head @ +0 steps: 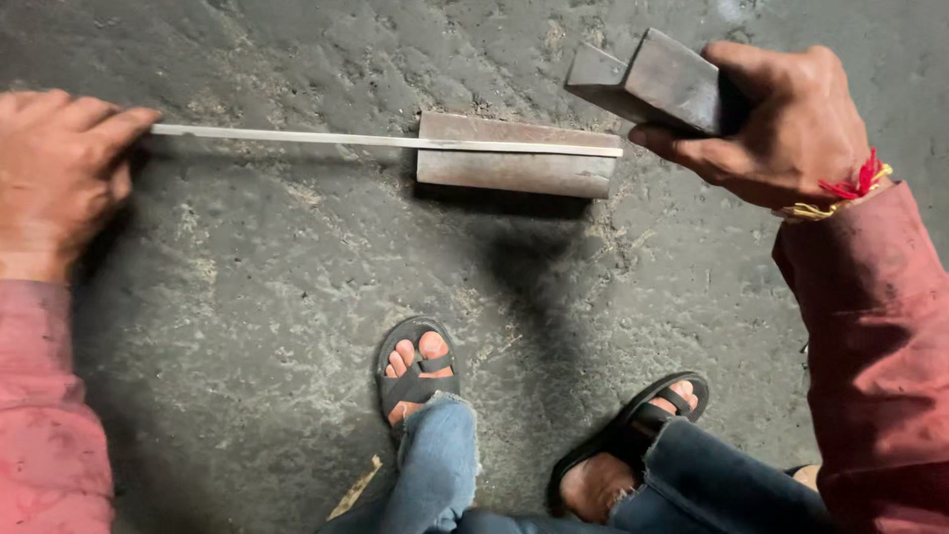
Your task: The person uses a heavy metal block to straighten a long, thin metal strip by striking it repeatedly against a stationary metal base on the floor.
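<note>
My left hand [57,168] grips the left end of a thin, long metal strip [297,137]. The strip runs rightward and its far end rests on top of a rectangular steel block [514,170] lying on the concrete floor. My right hand [786,124] holds a second heavy steel block [657,84] raised in the air, above and to the right of the lying block, clear of the strip.
Rough grey concrete floor [247,297] all around. My two feet in black sandals [417,366] [633,435] and jeans sit below the strip. A small wood sliver [354,489] lies near the bottom edge.
</note>
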